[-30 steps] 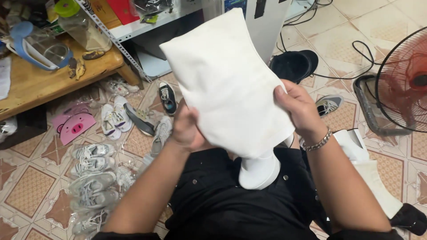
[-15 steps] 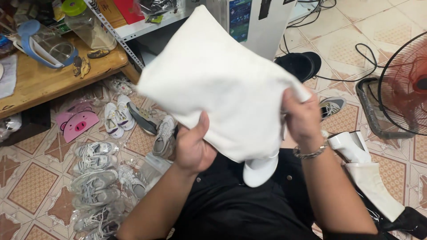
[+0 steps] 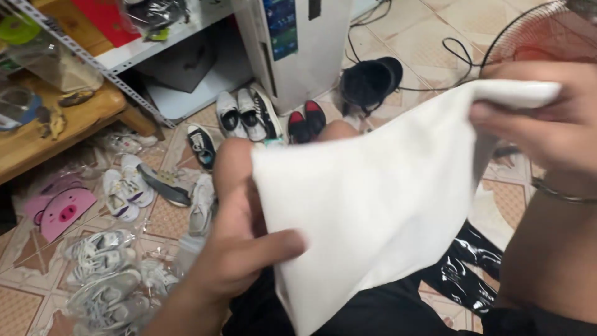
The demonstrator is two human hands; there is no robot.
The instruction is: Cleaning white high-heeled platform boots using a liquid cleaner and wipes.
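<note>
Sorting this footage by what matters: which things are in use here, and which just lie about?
In use: white cloth bag, left hand, right hand.

Lying about: floor sneakers, pink pig slippers, fan, wooden table.

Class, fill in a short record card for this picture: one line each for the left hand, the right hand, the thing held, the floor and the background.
Left hand: left hand grips the lower left edge of the white cloth bag, thumb on top.
Right hand: right hand pinches the bag's upper right corner; bracelet on the wrist.
Floor: small shoes scattered on tiles, pink pig-faced item.
Background: wooden table, electric fan.
</note>
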